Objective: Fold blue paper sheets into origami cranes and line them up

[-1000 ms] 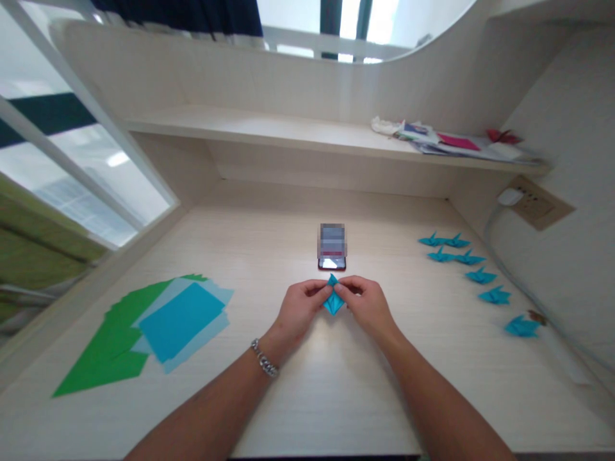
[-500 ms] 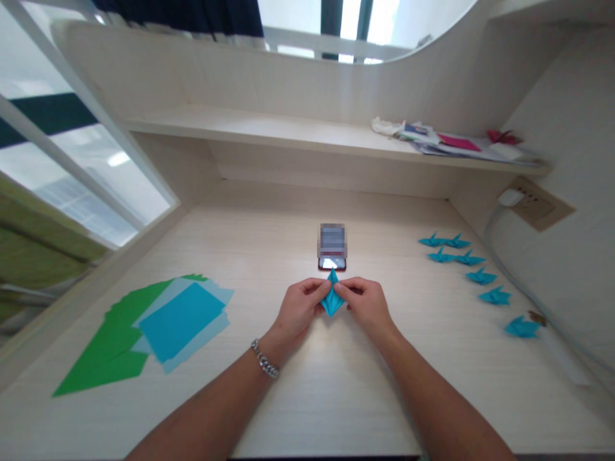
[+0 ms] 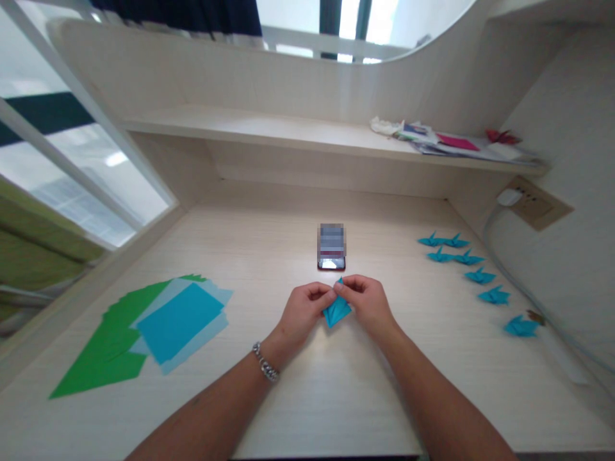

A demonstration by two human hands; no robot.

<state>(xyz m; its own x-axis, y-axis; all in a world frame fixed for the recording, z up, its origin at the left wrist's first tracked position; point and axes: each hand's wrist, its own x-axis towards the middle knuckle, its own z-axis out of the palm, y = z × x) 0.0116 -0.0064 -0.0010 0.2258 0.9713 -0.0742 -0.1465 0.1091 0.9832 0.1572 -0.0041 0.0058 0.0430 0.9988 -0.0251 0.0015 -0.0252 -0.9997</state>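
Note:
A piece of folded blue origami paper (image 3: 338,312) is held between both hands over the middle of the desk, tilted, with one point toward me and a small tip showing at the far end. My left hand (image 3: 307,310) pinches it from the left side, thumb on top. From the right, my right hand (image 3: 368,299) pinches its upper part near the far tip. Parts of the paper are hidden under the thumbs and fingers. Just beyond the hands lies a phone (image 3: 331,263), its screen blurred out.
Several folded blue paper cranes (image 3: 480,276) stand along the right side. At left lie blue sheets (image 3: 181,322) over green sheets (image 3: 103,358). A white cable (image 3: 521,294) runs from a wall socket (image 3: 535,203) along the right edge. Papers (image 3: 456,141) rest on the shelf (image 3: 269,131).
The folded blue paper has turned and tilted, with its near end shifted slightly right and toward me. My left thumb has slid across toward the right thumb.

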